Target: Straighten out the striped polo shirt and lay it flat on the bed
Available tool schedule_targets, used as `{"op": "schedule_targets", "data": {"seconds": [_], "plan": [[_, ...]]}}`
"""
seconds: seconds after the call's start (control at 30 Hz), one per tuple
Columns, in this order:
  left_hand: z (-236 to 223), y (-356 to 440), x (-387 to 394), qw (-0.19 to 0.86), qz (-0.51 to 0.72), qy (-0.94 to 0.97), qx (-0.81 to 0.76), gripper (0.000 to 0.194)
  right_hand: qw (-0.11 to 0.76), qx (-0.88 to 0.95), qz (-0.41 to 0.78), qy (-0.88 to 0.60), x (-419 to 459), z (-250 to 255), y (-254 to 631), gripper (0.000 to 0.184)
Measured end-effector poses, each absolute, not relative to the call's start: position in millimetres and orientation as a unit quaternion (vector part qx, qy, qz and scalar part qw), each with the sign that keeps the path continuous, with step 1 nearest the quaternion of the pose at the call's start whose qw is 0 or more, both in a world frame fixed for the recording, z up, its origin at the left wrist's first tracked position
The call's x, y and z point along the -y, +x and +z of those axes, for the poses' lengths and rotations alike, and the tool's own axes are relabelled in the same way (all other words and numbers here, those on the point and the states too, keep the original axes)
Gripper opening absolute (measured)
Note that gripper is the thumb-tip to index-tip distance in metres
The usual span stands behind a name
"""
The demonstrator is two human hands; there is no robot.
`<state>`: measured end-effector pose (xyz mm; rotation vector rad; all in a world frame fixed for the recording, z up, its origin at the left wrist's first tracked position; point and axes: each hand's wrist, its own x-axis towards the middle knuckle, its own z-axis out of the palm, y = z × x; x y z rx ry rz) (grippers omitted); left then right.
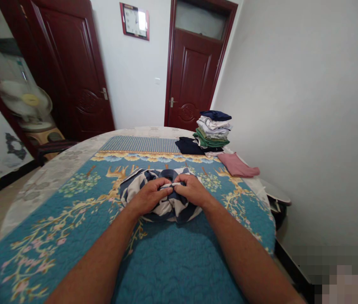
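On the quilt (172, 257): striped cloth (179, 213), bunched, beneath your hands.
Left hand (149, 196): fingers pinched shut on it.
Right hand (191, 190): pinched likewise, beside your left.
Risk: slacken either pinch and the cloth could slip loose.

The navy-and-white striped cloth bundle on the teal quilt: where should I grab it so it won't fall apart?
Grab the pinched middle of the navy-and-white striped cloth bundle from above and the near side, where the left hand and right hand are. The cloth gathers into a tight fold there, while its sides puff out loosely over the teal quilted cover.
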<state>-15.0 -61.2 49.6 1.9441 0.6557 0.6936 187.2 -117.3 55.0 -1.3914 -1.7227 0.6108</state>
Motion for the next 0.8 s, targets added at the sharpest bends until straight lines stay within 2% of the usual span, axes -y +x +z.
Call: {"op": "schedule_targets", "data": {"seconds": [0.27, 0.4, 0.57, 0.8], "plan": [[43.0, -16.4, 55.7, 0.484, 0.278, 0.784, -0.271, 0.03, 0.381, 0.702, 0.265, -0.54, 116.3, 54.9, 195.3, 0.008], [47.8, -19.7, 58.4, 0.516, 0.286, 0.761, -0.272, 0.03, 0.387, 0.71, 0.269, -0.523, 118.5, 57.8, 199.3, 0.015], [48.4, -28.7, 56.0, 0.574, 0.214, 0.747, -0.258, 0.036, 0.355, 0.731, 0.297, -0.501, 121.3, 59.5, 201.8, 0.02], [47.5, -22.5, 57.9, 0.515, 0.181, 0.8, -0.25, 0.032, 0.357, 0.745, 0.285, -0.487, 122.7, 62.1, 200.3, 0.01]]}}
